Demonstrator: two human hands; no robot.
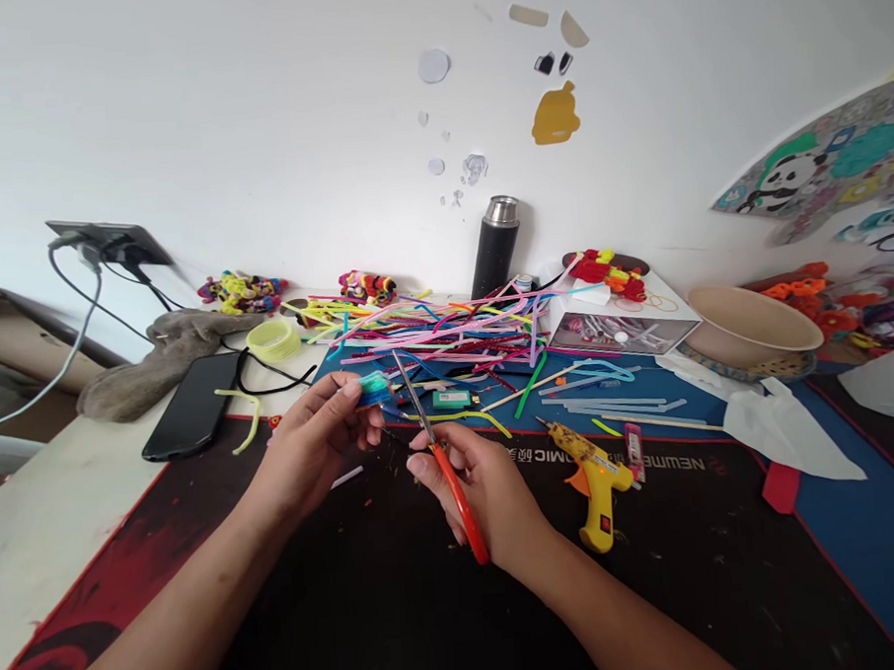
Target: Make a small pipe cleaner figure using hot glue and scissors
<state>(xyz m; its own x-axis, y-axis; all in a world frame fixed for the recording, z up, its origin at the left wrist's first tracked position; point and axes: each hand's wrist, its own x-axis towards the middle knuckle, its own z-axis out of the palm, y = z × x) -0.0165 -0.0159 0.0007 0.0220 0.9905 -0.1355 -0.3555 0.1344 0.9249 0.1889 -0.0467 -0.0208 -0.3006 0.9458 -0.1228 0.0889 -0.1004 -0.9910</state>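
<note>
Between the thumb and fingers of my left hand is a small bundle of blue, teal and green pipe cleaners, with a little orange at its lower edge. My right hand grips a pair of scissors by the orange handles. Their blades point up and away, just right of the bundle and apart from it. Whether the blades are fully closed is hard to tell. Beyond both hands lies a pile of loose, multicoloured pipe cleaners.
A yellow glue gun lies on the dark mat right of my hands. To the left are a black phone and a yellow coil. Along the back stand a black thermos, a white box and a beige bowl.
</note>
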